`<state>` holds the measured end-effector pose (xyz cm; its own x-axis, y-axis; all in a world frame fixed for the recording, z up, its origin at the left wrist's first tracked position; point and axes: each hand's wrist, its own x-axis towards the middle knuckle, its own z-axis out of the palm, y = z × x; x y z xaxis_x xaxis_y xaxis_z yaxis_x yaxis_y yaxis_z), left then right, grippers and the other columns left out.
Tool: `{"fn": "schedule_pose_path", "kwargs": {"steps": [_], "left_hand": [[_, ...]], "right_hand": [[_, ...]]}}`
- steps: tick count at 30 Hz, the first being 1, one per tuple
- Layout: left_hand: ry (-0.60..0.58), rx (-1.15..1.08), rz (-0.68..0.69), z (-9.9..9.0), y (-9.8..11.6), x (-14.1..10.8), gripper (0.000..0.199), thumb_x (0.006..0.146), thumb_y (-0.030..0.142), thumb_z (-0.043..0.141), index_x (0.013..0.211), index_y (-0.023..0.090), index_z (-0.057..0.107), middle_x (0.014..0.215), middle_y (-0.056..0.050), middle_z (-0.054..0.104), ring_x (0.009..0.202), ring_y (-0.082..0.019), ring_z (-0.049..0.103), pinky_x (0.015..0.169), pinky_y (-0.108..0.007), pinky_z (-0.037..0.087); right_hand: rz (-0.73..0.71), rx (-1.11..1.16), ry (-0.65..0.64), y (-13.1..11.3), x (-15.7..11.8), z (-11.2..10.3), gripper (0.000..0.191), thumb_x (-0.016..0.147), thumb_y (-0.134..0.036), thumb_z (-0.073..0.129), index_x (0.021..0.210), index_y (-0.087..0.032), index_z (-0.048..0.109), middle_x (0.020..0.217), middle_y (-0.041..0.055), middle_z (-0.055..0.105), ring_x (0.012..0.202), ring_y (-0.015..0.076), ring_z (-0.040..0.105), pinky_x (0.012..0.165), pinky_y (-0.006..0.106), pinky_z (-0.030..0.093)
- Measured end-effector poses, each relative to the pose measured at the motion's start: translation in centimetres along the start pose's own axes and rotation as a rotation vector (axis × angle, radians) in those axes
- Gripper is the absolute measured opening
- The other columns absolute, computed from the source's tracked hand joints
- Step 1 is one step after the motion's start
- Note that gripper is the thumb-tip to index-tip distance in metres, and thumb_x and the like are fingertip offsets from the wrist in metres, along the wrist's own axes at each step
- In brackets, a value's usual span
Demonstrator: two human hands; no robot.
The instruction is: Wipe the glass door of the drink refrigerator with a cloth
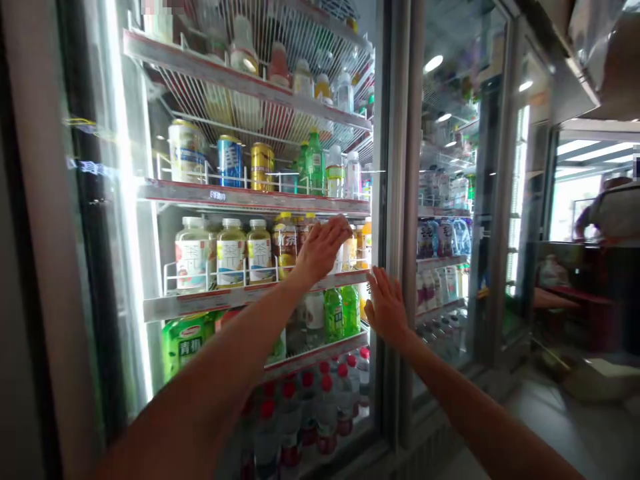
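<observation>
My left hand (pixel 325 248) is stretched out in front of a middle fridge shelf, its fingers extended to the right. It hides some of the bottles behind it; whether it touches any I cannot tell. Just left of it stands a brown-labelled bottle with a yellow cap (pixel 285 247), beside white-capped tea bottles (pixel 231 252). My right hand (pixel 387 308) is lower and further right, fingers up and apart, by the metal door frame (pixel 404 200). Contact with the frame is unclear. Neither hand shows anything in its grasp.
Cans and a green bottle (pixel 315 163) stand on the shelf above. Below are green drink bottles (pixel 334 315) and several red-capped bottles (pixel 326 407). Another glass-fronted fridge section (pixel 445 267) adjoins on the right. A person (pixel 613 213) stands at the far right, blurred.
</observation>
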<state>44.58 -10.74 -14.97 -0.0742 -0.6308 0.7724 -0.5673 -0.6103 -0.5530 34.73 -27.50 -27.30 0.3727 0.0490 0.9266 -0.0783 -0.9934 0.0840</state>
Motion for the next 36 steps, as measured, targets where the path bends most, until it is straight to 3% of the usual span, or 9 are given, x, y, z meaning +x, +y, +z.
{"fn": "schedule_pose_path", "kwargs": {"steps": [2,6,8,12,18,20,24,30,36], "left_hand": [[-0.042,-0.026,0.084,0.9,1.8,-0.4,0.053,0.088,0.014,0.035,0.141,0.020,0.030,0.151,-0.005,0.027,0.141,-0.023,0.020,0.112,-0.049,0.020],[-0.192,-0.091,0.399,2.4,5.4,-3.3,0.049,0.087,0.015,0.038,0.136,0.021,0.039,0.148,-0.002,0.035,0.138,-0.018,0.028,0.112,-0.041,0.023],[-0.202,-0.098,0.398,2.4,5.8,-3.8,0.050,0.087,0.014,0.037,0.136,0.022,0.039,0.148,-0.002,0.034,0.137,-0.018,0.029,0.112,-0.041,0.022],[-0.167,-0.068,0.228,1.9,5.3,-4.3,0.058,0.085,0.010,0.037,0.141,0.019,0.029,0.151,-0.006,0.026,0.140,-0.023,0.022,0.112,-0.047,0.020],[-0.265,-0.117,0.524,1.6,6.3,-10.3,0.050,0.086,0.017,0.040,0.136,0.022,0.038,0.147,-0.001,0.035,0.136,-0.016,0.031,0.112,-0.038,0.024],[-0.259,-0.094,0.471,1.0,5.5,-11.0,0.055,0.084,0.015,0.040,0.138,0.022,0.034,0.149,-0.003,0.031,0.137,-0.018,0.028,0.112,-0.040,0.022],[-0.221,-0.034,0.216,-0.8,2.9,-12.4,0.067,0.082,0.013,0.042,0.144,0.022,0.021,0.153,-0.005,0.021,0.141,-0.022,0.018,0.114,-0.046,0.017],[-0.325,-0.083,0.455,-3.4,1.0,-20.2,0.064,0.081,0.019,0.044,0.143,0.023,0.026,0.150,-0.004,0.030,0.139,-0.016,0.025,0.113,-0.039,0.021],[-0.159,0.068,0.151,-6.6,-3.3,-22.4,0.065,0.082,0.012,0.040,0.144,0.025,0.025,0.149,-0.005,0.031,0.141,-0.020,0.020,0.115,-0.044,0.012]], "right_hand": [[0.004,-0.014,0.000,0.6,-0.5,0.0,0.069,0.080,-0.013,0.041,0.145,-0.021,0.021,0.148,0.0106,0.034,0.138,0.0246,0.027,0.111,0.051,0.020],[0.042,-0.043,-0.009,1.4,-1.4,-0.5,0.067,0.080,-0.013,0.040,0.144,-0.019,0.024,0.146,0.0114,0.037,0.137,0.0250,0.029,0.111,0.051,0.020],[0.053,-0.051,-0.024,1.7,-1.6,-0.9,0.066,0.080,-0.013,0.039,0.144,-0.018,0.025,0.147,0.0121,0.036,0.137,0.0253,0.029,0.111,0.052,0.020],[0.047,-0.037,-0.029,1.5,-1.7,-1.6,0.067,0.080,-0.014,0.040,0.145,-0.018,0.022,0.149,0.0128,0.032,0.138,0.0260,0.027,0.111,0.052,0.019],[0.029,-0.019,-0.064,0.2,-3.0,-1.5,0.067,0.079,-0.013,0.039,0.144,-0.019,0.025,0.147,0.0109,0.035,0.137,0.0245,0.028,0.111,0.050,0.019],[0.024,-0.019,-0.080,-0.3,-3.3,-1.5,0.066,0.079,-0.013,0.040,0.144,-0.018,0.026,0.147,0.0110,0.035,0.137,0.0247,0.028,0.111,0.050,0.020],[0.023,-0.004,-0.104,-1.6,-3.9,-1.2,0.069,0.079,-0.014,0.040,0.146,-0.018,0.022,0.149,0.0104,0.033,0.138,0.0251,0.026,0.111,0.050,0.020],[-0.030,0.042,-0.137,-4.4,-4.8,-0.3,0.068,0.079,-0.013,0.039,0.145,-0.018,0.023,0.148,0.0106,0.035,0.138,0.0246,0.027,0.110,0.050,0.022],[-0.048,0.089,-0.112,-7.5,-4.1,-0.3,0.063,0.079,-0.013,0.041,0.141,-0.016,0.032,0.147,0.0107,0.036,0.139,0.0236,0.026,0.111,0.048,0.021]]}}
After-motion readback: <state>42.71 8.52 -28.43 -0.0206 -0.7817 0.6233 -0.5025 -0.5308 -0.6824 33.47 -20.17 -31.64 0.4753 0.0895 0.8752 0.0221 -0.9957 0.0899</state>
